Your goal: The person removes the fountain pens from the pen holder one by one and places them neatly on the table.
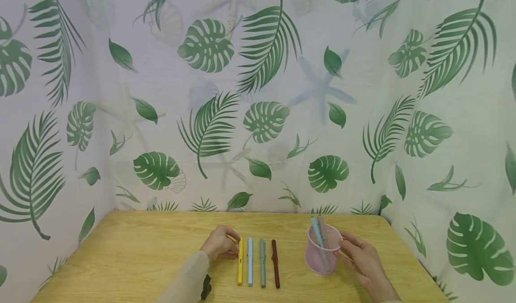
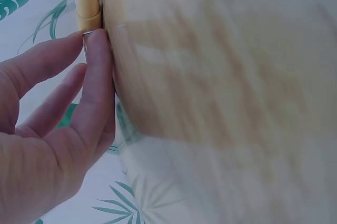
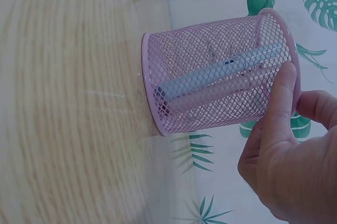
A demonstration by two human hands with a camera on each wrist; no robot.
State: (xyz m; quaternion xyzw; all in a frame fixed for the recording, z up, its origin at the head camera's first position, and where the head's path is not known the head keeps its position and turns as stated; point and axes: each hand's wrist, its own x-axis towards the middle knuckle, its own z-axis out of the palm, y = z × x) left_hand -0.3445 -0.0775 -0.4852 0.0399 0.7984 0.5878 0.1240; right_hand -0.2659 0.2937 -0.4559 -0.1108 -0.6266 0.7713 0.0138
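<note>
A yellow pen (image 1: pixel 240 269) lies on the wooden table at the left end of a row of pens. My left hand (image 1: pixel 221 244) pinches it near its far end; in the left wrist view the thumb and a finger meet at the yellow barrel (image 2: pixel 88 2). To the right of the row stands a pink mesh pen cup (image 1: pixel 312 257), upright. My right hand (image 1: pixel 364 262) holds its rim from the right, one finger lying against the mesh. Inside the cup lean a light blue pen (image 1: pixel 316 229) and a greyish-pink pen (image 1: pixel 321 226).
Beside the yellow pen lie a light blue pen (image 1: pixel 250 262), a grey-green pen (image 1: pixel 263 263) and a dark red pen (image 1: pixel 276 265), roughly parallel. The table (image 1: pixel 141 249) ends at a white leaf-print curtain (image 1: pixel 278 177) behind and on both sides.
</note>
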